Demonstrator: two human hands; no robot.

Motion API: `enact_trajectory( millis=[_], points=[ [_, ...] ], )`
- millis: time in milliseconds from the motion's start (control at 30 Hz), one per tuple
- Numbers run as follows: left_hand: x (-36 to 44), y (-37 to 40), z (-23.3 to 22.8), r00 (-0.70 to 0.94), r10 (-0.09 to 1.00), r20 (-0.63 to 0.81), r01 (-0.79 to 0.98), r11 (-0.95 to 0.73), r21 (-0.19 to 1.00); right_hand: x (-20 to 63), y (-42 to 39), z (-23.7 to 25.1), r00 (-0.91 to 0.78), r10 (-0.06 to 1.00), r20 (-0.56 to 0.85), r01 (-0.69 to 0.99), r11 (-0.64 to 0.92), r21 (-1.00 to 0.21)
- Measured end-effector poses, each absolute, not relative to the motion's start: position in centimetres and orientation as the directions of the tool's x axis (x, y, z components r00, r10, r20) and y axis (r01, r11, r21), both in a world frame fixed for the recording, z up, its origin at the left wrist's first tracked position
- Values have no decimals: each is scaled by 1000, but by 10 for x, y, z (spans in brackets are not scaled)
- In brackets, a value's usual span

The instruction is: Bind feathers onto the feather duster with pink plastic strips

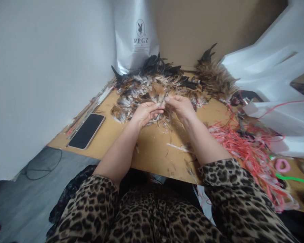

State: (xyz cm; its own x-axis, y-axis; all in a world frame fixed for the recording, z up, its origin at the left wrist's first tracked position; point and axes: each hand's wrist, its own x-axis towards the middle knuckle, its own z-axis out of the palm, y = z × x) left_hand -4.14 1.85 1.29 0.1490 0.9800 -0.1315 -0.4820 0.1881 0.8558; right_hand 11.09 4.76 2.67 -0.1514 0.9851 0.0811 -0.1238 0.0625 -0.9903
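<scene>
Over the near side of a wide pile of feathers (131,91), both hands meet in front of me. Between the fingers of my left hand (148,113) are the pale quill ends of a small bunch of brown feathers (157,90). My right hand (181,105) is closed too, thumb and forefinger pinched at the right edge of that bunch. What exactly the right fingertips grip is too small to make out. The pile mixes brown, white and black feathers, with long black ones (154,65) along its back.
A phone (86,131) lies at the table's (152,148) left edge. Behind the pile stands a silver-white bag (138,37). To the right are a brown feather bundle (215,79), tangled red strings (248,148), a pink ring (282,165), a green strip (294,178) and white bags (271,60).
</scene>
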Motion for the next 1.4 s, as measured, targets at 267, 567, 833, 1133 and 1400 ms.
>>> enact_trajectory(
  millis=[267,567,833,1133,1400],
  points=[
    [-37,16,15,154,972,-179,-437,229,870,108,43,29,-132,983,124,-57,117,-991],
    [-36,18,9,115,989,-92,-317,124,940,111,48,25,-145,978,150,-5,151,-989],
    [-38,19,9,104,992,-79,-357,111,928,116,48,30,-218,973,71,-57,60,-997],
    [-36,19,10,131,981,-141,-474,186,861,113,50,24,-176,974,141,-73,130,-989],
    [-34,21,6,149,983,-104,-454,162,876,107,40,28,-104,968,228,115,240,-964]
  ],
)
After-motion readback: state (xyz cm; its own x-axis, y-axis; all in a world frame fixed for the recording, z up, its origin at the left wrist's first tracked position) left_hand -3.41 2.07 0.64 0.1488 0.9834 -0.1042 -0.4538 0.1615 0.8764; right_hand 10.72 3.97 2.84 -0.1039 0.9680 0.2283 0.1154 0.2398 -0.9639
